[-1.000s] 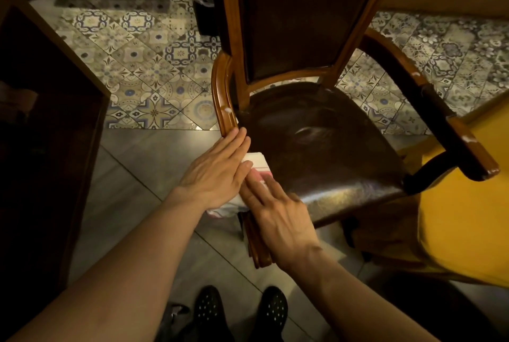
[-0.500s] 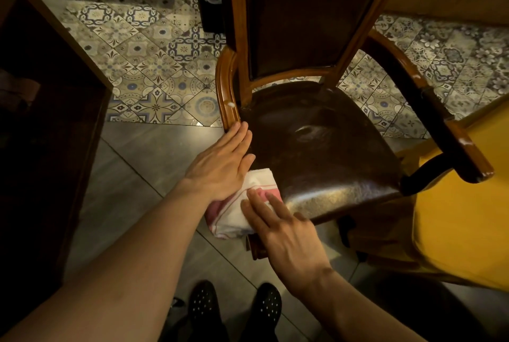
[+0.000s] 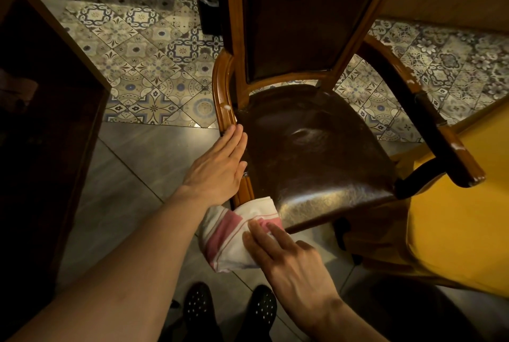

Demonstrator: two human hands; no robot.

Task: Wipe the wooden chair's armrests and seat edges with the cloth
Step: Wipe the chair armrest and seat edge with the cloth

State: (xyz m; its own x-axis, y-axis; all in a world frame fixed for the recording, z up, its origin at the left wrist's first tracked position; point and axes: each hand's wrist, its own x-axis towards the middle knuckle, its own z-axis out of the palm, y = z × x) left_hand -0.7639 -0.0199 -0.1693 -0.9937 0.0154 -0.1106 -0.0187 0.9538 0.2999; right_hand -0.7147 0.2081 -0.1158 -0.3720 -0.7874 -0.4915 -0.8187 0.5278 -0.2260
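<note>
A wooden chair with a dark leather seat stands in front of me. Its left armrest curves down past the seat's left edge, and its right armrest reaches toward a yellow surface. My left hand lies flat on the left armrest with the fingers together, holding nothing. A white cloth with pink stripes drapes over the front end of that armrest at the seat's front left corner. My right hand presses flat on the cloth from the right.
A dark wooden cabinet stands close on the left. A yellow cushioned piece sits against the chair's right side. Patterned floor tiles lie behind, grey tiles below. My black dotted shoes are at the bottom.
The cloth has slid down the left armrest toward its front end with my right hand on it. My left hand stayed higher on the armrest, so more of the cloth shows.
</note>
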